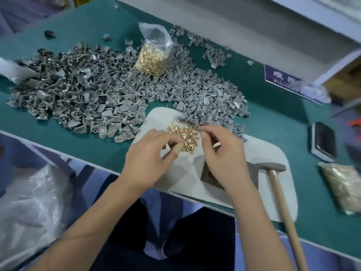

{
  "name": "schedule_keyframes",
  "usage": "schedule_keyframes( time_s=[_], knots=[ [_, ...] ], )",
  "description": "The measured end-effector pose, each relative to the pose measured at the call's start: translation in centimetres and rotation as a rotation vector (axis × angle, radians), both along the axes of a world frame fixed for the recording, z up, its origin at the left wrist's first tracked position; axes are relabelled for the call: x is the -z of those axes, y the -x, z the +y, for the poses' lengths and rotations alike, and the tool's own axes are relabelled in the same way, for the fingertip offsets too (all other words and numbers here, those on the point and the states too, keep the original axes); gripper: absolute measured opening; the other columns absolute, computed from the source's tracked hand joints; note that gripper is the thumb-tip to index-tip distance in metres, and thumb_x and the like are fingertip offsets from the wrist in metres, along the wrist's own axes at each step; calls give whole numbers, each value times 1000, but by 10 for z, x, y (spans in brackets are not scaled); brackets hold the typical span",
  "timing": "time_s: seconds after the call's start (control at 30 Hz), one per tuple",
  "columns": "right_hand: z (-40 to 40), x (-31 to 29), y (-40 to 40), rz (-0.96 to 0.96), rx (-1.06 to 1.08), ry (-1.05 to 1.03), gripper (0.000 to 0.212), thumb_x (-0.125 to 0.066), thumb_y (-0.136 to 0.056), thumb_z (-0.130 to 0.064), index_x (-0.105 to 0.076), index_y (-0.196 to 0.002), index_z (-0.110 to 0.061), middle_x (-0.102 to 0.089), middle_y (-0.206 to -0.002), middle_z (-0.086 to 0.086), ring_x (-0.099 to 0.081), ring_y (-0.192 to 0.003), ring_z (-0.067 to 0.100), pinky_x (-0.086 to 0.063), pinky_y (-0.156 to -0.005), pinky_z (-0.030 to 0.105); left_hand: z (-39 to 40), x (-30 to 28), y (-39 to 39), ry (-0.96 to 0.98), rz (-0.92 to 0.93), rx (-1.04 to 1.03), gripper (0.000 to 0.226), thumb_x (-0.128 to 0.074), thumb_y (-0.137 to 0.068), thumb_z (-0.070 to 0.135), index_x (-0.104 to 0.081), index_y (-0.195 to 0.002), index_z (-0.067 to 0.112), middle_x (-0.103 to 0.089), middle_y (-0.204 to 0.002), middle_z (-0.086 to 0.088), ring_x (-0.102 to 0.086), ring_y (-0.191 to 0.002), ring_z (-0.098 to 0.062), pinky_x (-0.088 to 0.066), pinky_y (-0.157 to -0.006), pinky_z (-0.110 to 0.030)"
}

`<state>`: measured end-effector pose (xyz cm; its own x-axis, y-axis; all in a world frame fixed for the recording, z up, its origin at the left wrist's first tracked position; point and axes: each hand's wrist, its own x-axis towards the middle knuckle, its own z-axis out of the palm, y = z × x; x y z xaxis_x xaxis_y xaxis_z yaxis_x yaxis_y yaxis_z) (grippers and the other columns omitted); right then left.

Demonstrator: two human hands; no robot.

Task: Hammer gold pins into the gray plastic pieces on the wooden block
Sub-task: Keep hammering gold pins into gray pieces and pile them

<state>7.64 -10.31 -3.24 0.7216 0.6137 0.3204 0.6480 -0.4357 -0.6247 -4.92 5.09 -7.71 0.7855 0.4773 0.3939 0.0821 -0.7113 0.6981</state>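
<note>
Gold pins — small shiny heap (on white pad); both hands' fingers curled, contents unclear.

Single head view, wide-angle, looking forward and steeply down from above the left hand and right hand. Close range: fingertips sit near frame centre, forearms enter from the bottom edge. No second view.

left hand: my fingers curled, tips pinched together | right hand: fingers curled, pinching | both forearms bare, reaching forward
</note>
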Motion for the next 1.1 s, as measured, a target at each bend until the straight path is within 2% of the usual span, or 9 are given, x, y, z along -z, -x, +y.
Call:
schedule_keyframes(
  time_s=[0.1,0.2,0.3,0.4,0.57,0.77,0.87,0.97,1.1],
  knots=[
    [-9,1,-6,7,63,-78,18,-61,-100,-17,-75,-107,-26,-71,-102,-21,-64,-99,-5,-42,-85,7,-6,-7,-24,2,-5,73,19,-55,-94,51,-65,-91,36,-61,-85,23,-52,-85,-3,-49,-71,-32],
    [-24,2,-18,17,211,-175,17,-61,-99,-17,-76,-104,-24,-73,-96,-18,-66,-92,1,-46,-80,11,-12,-12,-42,-11,12,95,16,-59,-93,50,-67,-90,36,-65,-87,21,-55,-89,-6,-52,-71,-36],
    [-37,7,-30,21,359,6,17,-59,-99,-21,-75,-102,-24,-74,-97,-10,-65,-90,12,-50,-78,28,-15,-16,-62,-70,69,108,15,-58,-94,49,-64,-88,37,-63,-87,22,-52,-89,-3,-50,-70,-33],
    [-35,13,-30,42,435,270,20,-53,-100,-34,-70,-93,-26,-71,-86,-6,-61,-80,22,-40,-62,31,-17,-19,-84,-152,161,117,6,-62,-95,42,-65,-96,38,-63,-92,18,-52,-98,-9,-45,-72,-32],
    [-34,11,-33,24,433,367,31,-49,-100,-38,-59,-76,-22,-62,-71,-1,-49,-67,26,-30,-57,33,-24,-25,-113,-231,224,214,13,-69,-93,36,-70,-105,33,-64,-100,14,-53,-102,-14,-45,-77,-35],
    [-43,12,-26,25,356,307,29,-48,-102,-36,-65,-85,-21,-68,-76,5,-59,-73,30,-31,-57,35,-34,-31,-137,-426,324,296,29,-71,-88,46,-70,-116,36,-63,-104,14,-52,-105,-10,-50,-82,-32],
    [-43,10,-26,21,349,278,26,-48,-102,-35,-66,-88,-21,-68,-75,4,-59,-72,30,-32,-56,35,-40,-31,-143,-495,328,249,26,-69,-89,49,-73,-112,36,-63,-101,13,-51,-104,-12,-46,-72,-30],
    [-43,10,-25,32,342,265,26,-49,-101,-34,-68,-90,-21,-68,-76,4,-60,-72,29,-41,-56,37,-44,-31,-142,-573,318,250,24,-71,-87,49,-76,-106,34,-62,-94,12,-49,-99,-12,-37,-64,-27],
    [-46,13,-26,48,342,191,26,-50,-102,-35,-69,-91,-22,-68,-73,2,-59,-69,26,-41,-55,36,-39,-22,-124,-501,212,238,20,-77,-84,38,-79,-101,28,-64,-93,10,-53,-97,-17,-46,-63,-33]
  ],
)
